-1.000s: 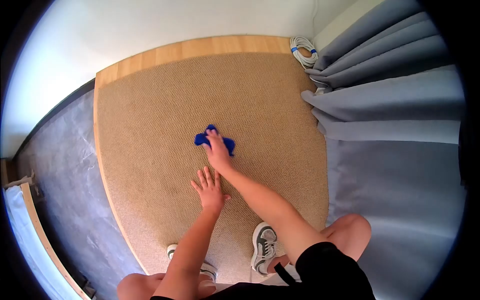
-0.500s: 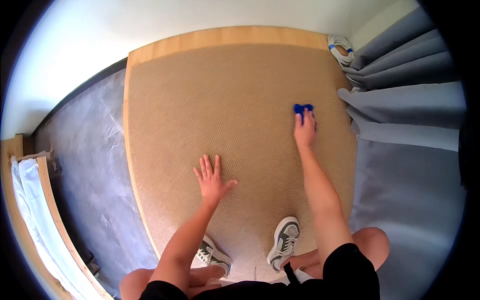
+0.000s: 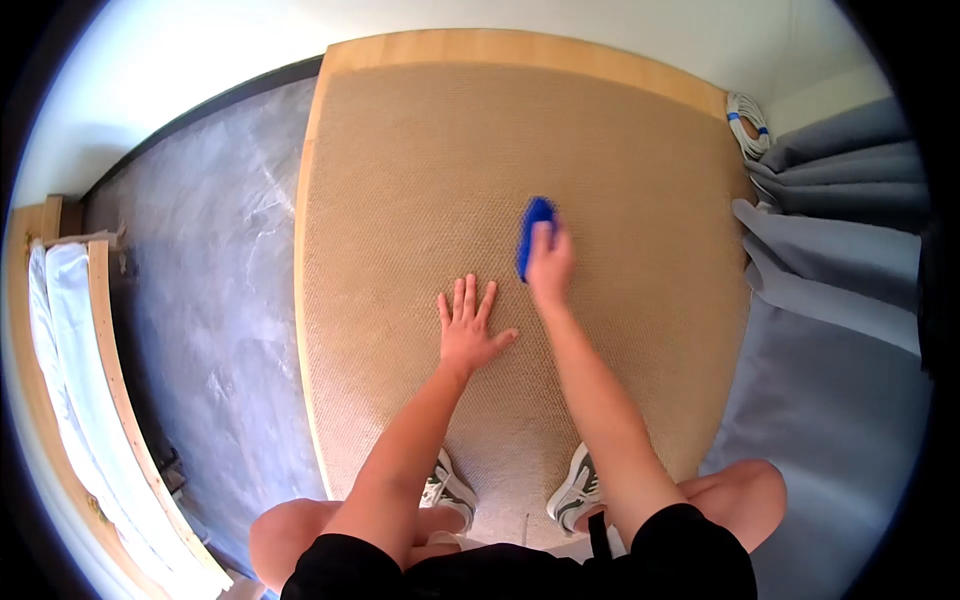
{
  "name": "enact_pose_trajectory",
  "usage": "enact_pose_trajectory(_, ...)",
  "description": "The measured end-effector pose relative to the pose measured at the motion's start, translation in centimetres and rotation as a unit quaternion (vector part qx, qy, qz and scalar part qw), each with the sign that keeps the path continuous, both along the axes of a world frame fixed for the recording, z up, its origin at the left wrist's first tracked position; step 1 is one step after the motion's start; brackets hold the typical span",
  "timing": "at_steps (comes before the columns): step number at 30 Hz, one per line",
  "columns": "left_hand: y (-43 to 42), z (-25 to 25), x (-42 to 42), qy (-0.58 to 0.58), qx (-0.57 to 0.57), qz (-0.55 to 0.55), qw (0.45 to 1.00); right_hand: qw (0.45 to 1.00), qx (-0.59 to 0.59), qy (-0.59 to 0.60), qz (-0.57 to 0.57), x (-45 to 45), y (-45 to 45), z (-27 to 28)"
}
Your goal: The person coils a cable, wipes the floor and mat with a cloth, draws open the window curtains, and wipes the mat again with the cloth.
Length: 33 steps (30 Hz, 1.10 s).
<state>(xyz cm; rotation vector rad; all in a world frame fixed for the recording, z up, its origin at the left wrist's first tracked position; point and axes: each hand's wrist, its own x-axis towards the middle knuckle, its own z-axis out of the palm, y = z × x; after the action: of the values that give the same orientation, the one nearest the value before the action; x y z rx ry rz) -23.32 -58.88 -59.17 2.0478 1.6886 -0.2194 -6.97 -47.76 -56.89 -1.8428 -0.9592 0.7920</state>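
Note:
My right hand [image 3: 552, 262] is closed around a blue oblong scrubber [image 3: 538, 222] with a rough, fuzzy-looking edge; motion blurs both a little, so I cannot tell whether it is a brush or a pad. It is over the middle of the tan woven carpet [image 3: 420, 160]. Lower and to the left, my left hand [image 3: 470, 332] rests flat on the carpet with its fingers spread, holding nothing.
Light wood edging [image 3: 480, 45] borders the carpet at the back and left. A coil of white cable [image 3: 747, 125] lies at the far right corner, beside grey curtains [image 3: 830, 240]. Grey floor [image 3: 210, 250] and a wooden frame [image 3: 120, 390] are on the left. My shoes [image 3: 578, 488] stand in front.
My right hand has swept the scrubber leftward across the carpet, turning it to a more upright angle in view. The camera view has shifted; my left hand stays spread on the carpet.

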Motion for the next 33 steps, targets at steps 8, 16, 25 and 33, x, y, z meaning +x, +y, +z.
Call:
enact_pose_trajectory(8,0.2,-1.8,-3.3,-0.006,0.086,-0.078,0.993,0.915,-0.019,-0.37,0.158,5.9,0.7,-5.7)
enact_pose_trajectory(16,1.1,-0.2,-3.3,0.071,-0.041,-0.121,0.989,0.931,0.035,-0.232,0.28,-12.4,0.5,-4.2)
enact_pose_trajectory(25,0.5,-0.5,-3.5,-0.012,0.053,-0.077,0.996,0.991,0.074,-0.052,0.097,-7.7,3.1,-1.4)
enact_pose_trajectory(33,0.4,-2.2,-3.8,-0.113,0.066,-0.049,0.99,0.948,0.037,-0.213,0.234,-15.2,2.7,-5.7)
